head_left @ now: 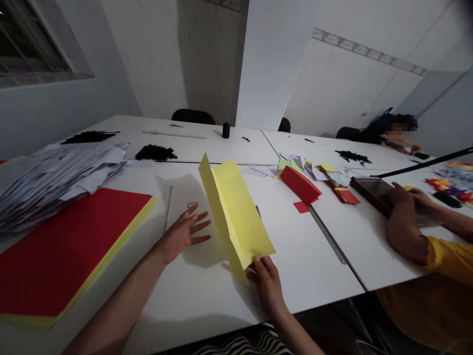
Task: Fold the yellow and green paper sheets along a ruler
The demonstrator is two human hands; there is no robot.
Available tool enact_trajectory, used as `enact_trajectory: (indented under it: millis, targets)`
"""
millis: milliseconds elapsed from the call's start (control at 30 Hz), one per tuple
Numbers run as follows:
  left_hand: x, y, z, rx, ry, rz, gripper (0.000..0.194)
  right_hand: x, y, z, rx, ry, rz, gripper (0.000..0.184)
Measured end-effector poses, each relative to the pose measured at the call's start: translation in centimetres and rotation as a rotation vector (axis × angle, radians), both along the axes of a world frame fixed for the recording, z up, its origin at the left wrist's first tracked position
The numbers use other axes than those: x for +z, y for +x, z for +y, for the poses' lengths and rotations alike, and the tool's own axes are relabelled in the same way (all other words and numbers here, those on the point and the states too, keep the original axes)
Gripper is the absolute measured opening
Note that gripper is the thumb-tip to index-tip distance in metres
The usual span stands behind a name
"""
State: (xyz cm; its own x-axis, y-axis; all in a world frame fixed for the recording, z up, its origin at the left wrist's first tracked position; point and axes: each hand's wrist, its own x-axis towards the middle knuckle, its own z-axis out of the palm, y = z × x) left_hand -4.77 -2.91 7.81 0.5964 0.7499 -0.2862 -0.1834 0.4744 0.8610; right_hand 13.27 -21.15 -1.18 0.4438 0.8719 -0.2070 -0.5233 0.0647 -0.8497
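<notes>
A creased sheet of yellow paper [240, 212] stands partly folded along its length, raised off the white table. My right hand [268, 283] pinches its near end between thumb and fingers. To the left of the sheet, my left hand [185, 234] is open with fingers spread, apart from the paper. A pen [258, 211] lies just right of the sheet, partly hidden by it. Near my left fingertips, a small red outline [192, 204] shows on the table. A metal ruler [168, 208] lies behind my left wrist.
Red sheets [74, 256] over yellow ones lie left, beside a heap of white paper strips [62, 182]. Folded red paper [300, 185] and scraps sit right of centre, near a long ruler [327, 234]. A co-worker's arm [406, 227] rests at a dark board on the right.
</notes>
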Motion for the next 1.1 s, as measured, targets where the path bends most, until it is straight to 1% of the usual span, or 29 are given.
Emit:
enact_trajectory:
  millis: [100, 167, 200, 267, 367, 433, 500, 567, 600, 667, 733, 800, 867, 900, 1000, 1100]
  targets:
    - [1.0, -0.2, -0.6, -0.001, -0.04, -0.105, 0.056, -0.1, -0.2, -0.1, 0.041, 0.014, -0.099, 0.036]
    - [1.2, -0.3, -1.1, -0.002, -0.035, -0.141, 0.064, 0.0, -0.3, -0.3, 0.031, 0.02, -0.183, 0.037]
    - [1.1, -0.3, -1.3, 0.015, -0.025, -0.124, 0.068, 0.1, -0.3, -0.3, 0.03, 0.022, -0.214, 0.037]
    - [0.5, -0.2, -1.5, 0.089, 0.006, -0.028, 0.07, 0.1, -0.6, -0.3, 0.053, 0.017, -0.232, 0.038]
    - [-1.1, -0.1, -1.1, 0.237, 0.06, 0.151, 0.071, -0.1, -0.5, -0.2, 0.127, -0.019, -0.188, 0.04]
    - [-1.9, -0.3, -0.6, 0.255, 0.091, 0.209, 0.069, 0.3, 0.4, 0.1, 0.179, -0.035, -0.169, 0.047]
    - [-2.2, -0.7, -0.3, 0.208, 0.116, 0.226, 0.065, 1.2, 1.9, 0.5, 0.193, -0.031, -0.18, 0.062]
    - [-2.1, -1.2, -0.1, 0.128, 0.128, 0.235, 0.059, 2.6, 3.7, 1.3, 0.181, -0.011, -0.182, 0.07]
    - [-1.9, -1.3, -0.1, 0.09, 0.126, 0.24, 0.057, 3.4, 4.6, 1.9, 0.202, -0.008, -0.183, 0.072]
    - [-1.7, -1.6, -0.1, 0.044, 0.126, 0.242, 0.056, 4.6, 6.0, 3.3, 0.262, -0.059, -0.207, 0.073]
    - [-1.9, -1.7, -0.1, 0.026, 0.133, 0.239, 0.058, 5.2, 6.8, 5.1, 0.328, -0.089, -0.223, 0.071]
    - [-2.5, -1.9, 0.0, 0.004, 0.137, 0.231, 0.061, 5.2, 7.0, 6.9, 0.41, -0.064, -0.219, 0.06]
    - [-3.1, -2.1, 0.2, -0.025, 0.137, 0.224, 0.061, 4.9, 7.0, 8.4, 0.474, -0.051, -0.22, 0.047]
    - [-3.4, -2.2, 0.2, -0.033, 0.141, 0.227, 0.061, 4.7, 6.9, 9.1, 0.502, -0.06, -0.226, 0.043]
    - [-3.8, -2.4, 0.5, -0.019, 0.168, 0.258, 0.062, 3.9, 6.7, 10.1, 0.565, -0.11, -0.259, 0.042]
    - [-3.8, -2.4, 0.7, -0.007, 0.157, 0.296, 0.063, 3.1, 6.9, 10.2, 0.591, -0.119, -0.288, 0.044]
